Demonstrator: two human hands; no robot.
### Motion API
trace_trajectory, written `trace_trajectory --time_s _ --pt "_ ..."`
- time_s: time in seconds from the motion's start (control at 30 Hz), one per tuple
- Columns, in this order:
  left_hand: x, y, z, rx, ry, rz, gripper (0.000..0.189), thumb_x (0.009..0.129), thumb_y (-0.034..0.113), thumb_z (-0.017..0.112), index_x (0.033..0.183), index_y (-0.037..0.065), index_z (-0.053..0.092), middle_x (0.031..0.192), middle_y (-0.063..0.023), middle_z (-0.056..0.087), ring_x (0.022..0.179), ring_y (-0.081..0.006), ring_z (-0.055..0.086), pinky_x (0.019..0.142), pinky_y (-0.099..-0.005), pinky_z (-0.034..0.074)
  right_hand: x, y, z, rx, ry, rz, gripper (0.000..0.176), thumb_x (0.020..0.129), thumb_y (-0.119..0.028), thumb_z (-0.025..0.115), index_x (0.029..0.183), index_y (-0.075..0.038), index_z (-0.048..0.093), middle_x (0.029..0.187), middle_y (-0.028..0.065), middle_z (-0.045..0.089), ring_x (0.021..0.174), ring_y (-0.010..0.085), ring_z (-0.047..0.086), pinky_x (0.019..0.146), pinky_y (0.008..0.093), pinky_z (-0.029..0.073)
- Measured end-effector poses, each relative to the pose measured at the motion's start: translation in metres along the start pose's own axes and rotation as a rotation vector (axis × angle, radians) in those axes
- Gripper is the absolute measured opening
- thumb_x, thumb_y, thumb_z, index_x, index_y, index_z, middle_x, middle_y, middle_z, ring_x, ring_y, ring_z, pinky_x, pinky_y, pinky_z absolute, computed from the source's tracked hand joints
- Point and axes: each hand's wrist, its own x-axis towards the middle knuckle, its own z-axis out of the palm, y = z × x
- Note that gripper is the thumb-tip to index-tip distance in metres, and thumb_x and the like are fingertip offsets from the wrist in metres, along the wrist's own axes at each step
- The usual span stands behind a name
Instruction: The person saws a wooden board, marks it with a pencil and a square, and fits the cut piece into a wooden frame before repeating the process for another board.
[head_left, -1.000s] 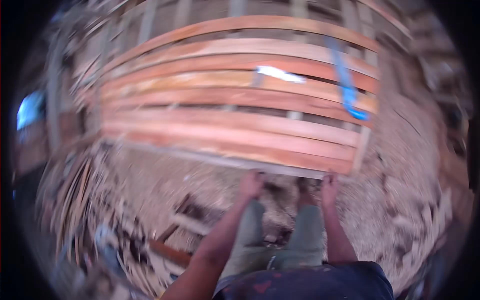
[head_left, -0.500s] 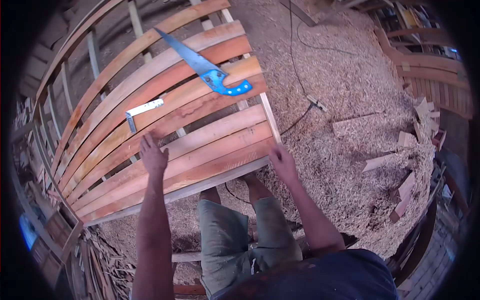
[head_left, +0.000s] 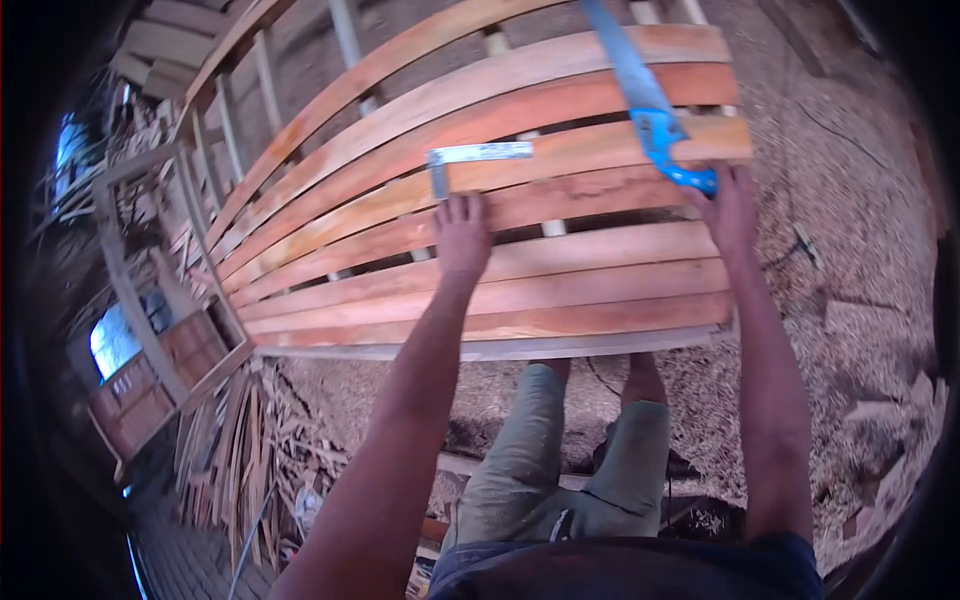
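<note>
My left hand [head_left: 463, 240] lies on the wooden slats [head_left: 600, 240], fingers stretched and pointing away from me. Its fingertips are right at the lower end of a small try square [head_left: 485, 152], which rests on a yellowish slat. At the right-hand ends of the slats is my right hand [head_left: 733, 220], thumb and fingers apart beside the tip of the blue handle of a handsaw [head_left: 655, 135]. The saw lies across the upper slats, its blade running to the top of the view. Both forearms reach over the near edge of the curved slatted panel.
Wood shavings [head_left: 850, 260] cover the ground to the right, with a cable connector [head_left: 804, 245] and offcuts among them. A heap of thin wood strips [head_left: 225, 450] lies at lower left, near a panelled wooden frame [head_left: 165, 375]. My legs stand close against the panel's near edge.
The view has swung left, so the panel appears farther right. My right hand has moved up along the slat ends to the saw handle; my left hand is now closer to the try square.
</note>
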Motion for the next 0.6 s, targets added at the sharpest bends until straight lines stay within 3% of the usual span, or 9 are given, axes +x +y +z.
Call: trace_trajectory --time_s 0.1,0.17,0.3,0.37,0.43,0.53,0.6 --pt "-0.003 -0.006 -0.006 -0.022 -0.067 -0.011 0.065 0.08 0.027 0.081 0.137 0.01 0.055 0.129 -0.0161 0.055 0.124 -0.0373 0.054 0.109 -0.0559 0.045 0.013 0.007 0.005 0.083 0.093 -0.182 0.046 0.089 -0.025 0.084 0.131 -0.012 0.069 0.116 0.0164 0.062 0.111 0.0369 0.067 0.089 0.0484 0.057" --pt "-0.001 -0.015 -0.013 -0.068 -0.105 0.021 0.068 0.076 0.031 0.085 0.135 0.011 0.056 0.125 -0.0152 0.056 0.121 -0.0363 0.055 0.104 -0.0523 0.047 0.029 0.013 0.011 0.174 0.066 -0.158 0.048 0.09 -0.024 0.083 0.134 -0.011 0.068 0.119 0.0176 0.063 0.114 0.037 0.066 0.092 0.0477 0.056" --pt "-0.01 -0.026 -0.013 -0.122 -0.135 0.061 0.083 0.074 0.042 0.09 0.142 0.012 0.054 0.131 -0.0155 0.055 0.127 -0.0373 0.052 0.111 -0.0567 0.041 0.03 0.017 -0.002 0.139 0.159 -0.27 0.053 0.094 -0.024 0.081 0.14 -0.006 0.063 0.128 0.0226 0.062 0.119 0.04 0.063 0.1 0.0479 0.053" --pt "-0.015 -0.039 -0.013 -0.109 -0.159 0.06 0.088 0.075 0.046 0.09 0.148 0.014 0.051 0.137 -0.0162 0.054 0.132 -0.0382 0.05 0.114 -0.0605 0.037 0.013 0.036 -0.004 -0.06 0.255 -0.155 0.059 0.098 -0.027 0.077 0.146 0.001 0.056 0.138 0.0273 0.06 0.123 0.0441 0.061 0.107 0.0487 0.05" --pt "-0.023 -0.058 -0.009 -0.058 -0.203 0.013 0.093 0.076 0.046 0.089 0.154 0.017 0.048 0.144 -0.0167 0.052 0.138 -0.0394 0.047 0.115 -0.0646 0.035 -0.013 0.075 0.02 -0.113 0.281 0.056 0.064 0.103 -0.029 0.073 0.151 0.006 0.049 0.145 0.0269 0.059 0.13 0.0401 0.06 0.113 0.0457 0.046" --pt "-0.027 -0.07 -0.001 -0.072 -0.279 -0.051 0.093 0.078 0.04 0.088 0.159 0.024 0.046 0.152 -0.0166 0.05 0.145 -0.0427 0.042 0.114 -0.0675 0.036 -0.036 0.081 0.031 0.652 0.037 0.264 0.067 0.104 -0.028 0.073 0.154 0.006 0.046 0.149 0.0219 0.058 0.134 0.0307 0.057 0.115 0.0409 0.043" --pt "-0.029 -0.068 -0.002 -0.099 -0.293 -0.085 0.091 0.078 0.036 0.088 0.158 0.025 0.046 0.151 -0.0167 0.05 0.144 -0.0439 0.042 0.113 -0.0668 0.037 -0.03 0.089 0.025 0.611 -0.045 0.286 0.068 0.103 -0.028 0.074 0.155 0.005 0.046 0.148 0.0195 0.059 0.133 0.027 0.057 0.114 0.039 0.043"
